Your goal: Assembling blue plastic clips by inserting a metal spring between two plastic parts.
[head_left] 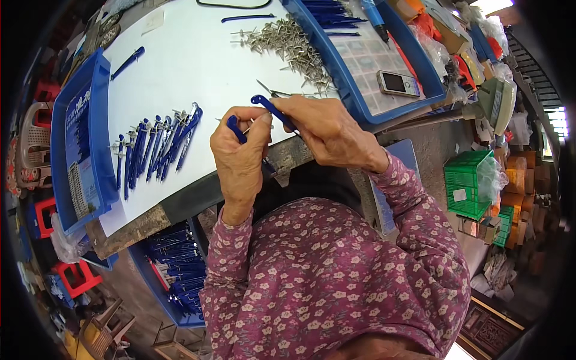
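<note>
My left hand (234, 150) is closed on a dark blue plastic piece (236, 128) whose rounded end shows above the fingers. Beside it, my right hand (330, 127) pinches another slim blue piece (268, 105) with a hooked, holed end pointing up and left. A thin bit of metal shows between the two hands; its shape is mostly hidden by the fingers. Just beyond lies a pointed metal tool (271, 91), partly covered by my right hand. A heap of small silvery metal pins (294, 49) lies past it. To the left, several blue pieces with metal pins (159, 143) lie in a row.
A blue tray (107, 180) stands at the table's left edge. At the right, another blue tray (360, 111) holds blue pieces, a marker (375, 21) and a phone (398, 83). Below the table edge sits a bin of blue pieces (177, 258). A green crate (467, 183) stands at right.
</note>
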The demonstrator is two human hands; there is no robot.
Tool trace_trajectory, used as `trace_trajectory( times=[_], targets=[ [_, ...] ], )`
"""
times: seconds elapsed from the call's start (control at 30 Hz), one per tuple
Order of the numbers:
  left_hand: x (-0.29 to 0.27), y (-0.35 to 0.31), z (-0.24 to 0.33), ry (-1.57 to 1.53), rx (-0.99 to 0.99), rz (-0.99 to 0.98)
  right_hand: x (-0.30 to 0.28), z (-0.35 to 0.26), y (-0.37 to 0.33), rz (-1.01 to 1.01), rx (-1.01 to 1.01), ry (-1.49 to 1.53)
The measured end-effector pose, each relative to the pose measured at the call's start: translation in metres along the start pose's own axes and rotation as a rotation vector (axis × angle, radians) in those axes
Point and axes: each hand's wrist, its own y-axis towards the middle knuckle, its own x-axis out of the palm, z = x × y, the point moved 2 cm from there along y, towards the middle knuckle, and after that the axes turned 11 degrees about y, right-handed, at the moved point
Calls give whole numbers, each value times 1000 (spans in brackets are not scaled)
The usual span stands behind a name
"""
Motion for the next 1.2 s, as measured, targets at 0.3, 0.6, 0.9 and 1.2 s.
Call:
trace_trajectory(
  times=[0.3, 0.6, 0.9, 1.2],
  targets=[
    [-5, 0, 1, -176, -126, -95, -5, -6, 3, -82, 48, -1],
    [-6, 2, -3, -273, -207, -115, -5, -2, 4, -62, -50, -29],
    [-2, 2, -6, -304, -227, -130, -9, -1, 4, -90, -78, -22],
    [0, 2, -8, -289, -240, -81, -8, -4, 4, -103, -137, -256]
  ],
)
